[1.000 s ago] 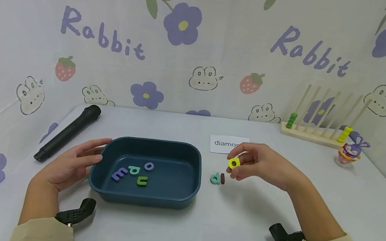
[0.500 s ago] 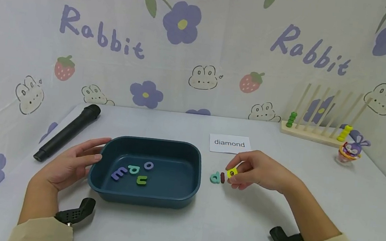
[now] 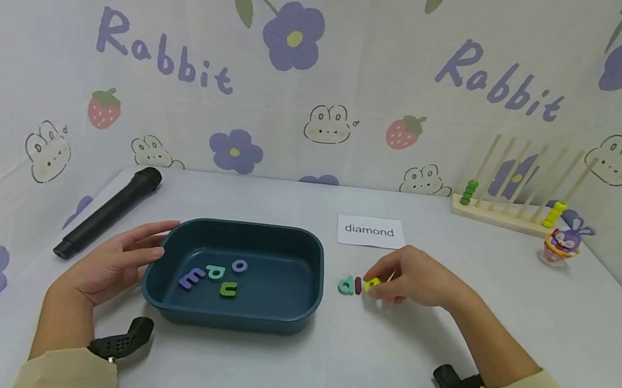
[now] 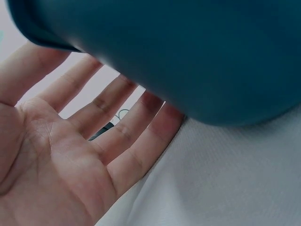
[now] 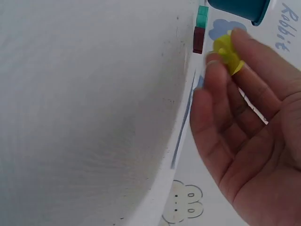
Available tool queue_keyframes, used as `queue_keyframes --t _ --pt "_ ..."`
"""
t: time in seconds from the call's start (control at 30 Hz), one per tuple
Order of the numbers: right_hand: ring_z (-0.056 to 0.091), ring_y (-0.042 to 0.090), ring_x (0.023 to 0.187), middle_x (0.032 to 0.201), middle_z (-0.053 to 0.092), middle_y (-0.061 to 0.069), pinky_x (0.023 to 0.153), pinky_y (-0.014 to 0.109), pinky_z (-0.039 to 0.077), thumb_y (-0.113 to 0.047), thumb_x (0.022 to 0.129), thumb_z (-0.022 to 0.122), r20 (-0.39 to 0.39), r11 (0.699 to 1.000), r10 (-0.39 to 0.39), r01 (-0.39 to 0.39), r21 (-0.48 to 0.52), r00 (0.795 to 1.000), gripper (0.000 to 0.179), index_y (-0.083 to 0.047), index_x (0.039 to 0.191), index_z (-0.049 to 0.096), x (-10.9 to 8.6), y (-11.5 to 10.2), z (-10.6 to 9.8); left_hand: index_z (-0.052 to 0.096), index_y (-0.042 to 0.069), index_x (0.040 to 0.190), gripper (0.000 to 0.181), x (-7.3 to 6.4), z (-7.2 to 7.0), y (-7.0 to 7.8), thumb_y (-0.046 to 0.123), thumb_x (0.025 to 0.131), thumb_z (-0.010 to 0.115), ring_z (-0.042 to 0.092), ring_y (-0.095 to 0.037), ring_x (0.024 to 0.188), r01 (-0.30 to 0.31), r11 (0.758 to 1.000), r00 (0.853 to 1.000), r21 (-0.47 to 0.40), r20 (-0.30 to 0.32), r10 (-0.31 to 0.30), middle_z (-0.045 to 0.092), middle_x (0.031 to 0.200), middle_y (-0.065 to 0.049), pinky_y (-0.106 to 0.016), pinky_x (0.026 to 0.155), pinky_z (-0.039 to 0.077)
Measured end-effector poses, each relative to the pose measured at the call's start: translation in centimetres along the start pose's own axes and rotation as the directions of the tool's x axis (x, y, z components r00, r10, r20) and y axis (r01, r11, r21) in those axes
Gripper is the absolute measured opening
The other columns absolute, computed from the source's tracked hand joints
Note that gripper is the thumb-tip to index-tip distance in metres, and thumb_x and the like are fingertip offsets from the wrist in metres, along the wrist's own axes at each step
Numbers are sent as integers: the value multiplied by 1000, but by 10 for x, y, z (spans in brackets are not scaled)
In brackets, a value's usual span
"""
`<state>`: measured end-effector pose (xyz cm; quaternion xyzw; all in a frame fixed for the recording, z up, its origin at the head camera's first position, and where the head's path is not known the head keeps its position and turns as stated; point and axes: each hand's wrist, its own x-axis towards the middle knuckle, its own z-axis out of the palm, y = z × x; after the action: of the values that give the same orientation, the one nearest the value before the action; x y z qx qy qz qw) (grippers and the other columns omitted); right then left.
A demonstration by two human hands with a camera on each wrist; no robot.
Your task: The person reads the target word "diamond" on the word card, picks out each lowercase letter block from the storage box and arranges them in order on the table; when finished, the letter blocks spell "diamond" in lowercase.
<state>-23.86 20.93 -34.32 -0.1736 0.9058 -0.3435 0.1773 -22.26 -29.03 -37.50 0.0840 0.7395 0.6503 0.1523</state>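
Right hand (image 3: 422,280) pinching a yellow letter (image 3: 372,283) just beside a dark red letter (image 3: 358,285), well short of the surface (image 3: 267,378)'s far edge, straight-fingered left hand (image 3: 107,265) touching the blue tray (image 3: 230,322)'s left edge

Soft, even head-view light, faint shadows on the table (image 3: 279,376), dimmer, softer wrist views.

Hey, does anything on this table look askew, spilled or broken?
Nothing looks spilled or broken. The purple letter m lies slanted in the blue tray, and the black stick-like object lies diagonally beyond the left hand, but neither seems really odd.
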Motion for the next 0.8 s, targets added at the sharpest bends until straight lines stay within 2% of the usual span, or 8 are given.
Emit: queue_keyframes --t 0.13,0.37,0.57,0.7,0.8 --pt "63 16 74 82 74 -1 70 31 53 -18 89 81 -40 994 3 -7 -106 999 19 -10 106 80 2 -2 3 37 23 160 58 0 0 -1 23 106 58 61 -7 124 -2 1000 1000 -5 5 2 29 165 -16 -31 97 56" --pt "62 14 80 84 72 -4 75 31 53 -17 90 81 -87 967 -65 41 -251 994 13 -11 101 77 1 -7 5 38 22 160 58 0 -1 -1 21 106 58 62 -7 124 -12 1000 1000 -11 16 12 30 165 -15 -30 97 56" --pt "63 15 84 90 72 -1 80 31 55 -14 91 78 -76 953 -103 76 -295 992 14 -9 103 75 1 -10 7 38 22 160 58 0 -1 -1 22 106 59 62 -7 124 -6 1000 1000 -8 9 7 30 165 -15 -30 97 56" --pt "60 17 87 91 69 -1 77 30 53 -13 90 80 -98 950 -111 77 -303 989 12 -11 102 76 3 -8 8 38 23 160 59 1 -1 -1 22 106 59 61 -7 124 -5 1000 1000 -8 -3 5 29 166 -16 -30 97 56" --pt "56 18 84 85 64 0 72 30 49 -12 89 80 -104 953 -102 67 -297 989 11 -12 99 77 5 -6 8 38 23 160 59 1 -1 -2 23 106 59 62 -6 124 -3 1000 1000 -9 -8 2 27 167 -16 -30 97 56"
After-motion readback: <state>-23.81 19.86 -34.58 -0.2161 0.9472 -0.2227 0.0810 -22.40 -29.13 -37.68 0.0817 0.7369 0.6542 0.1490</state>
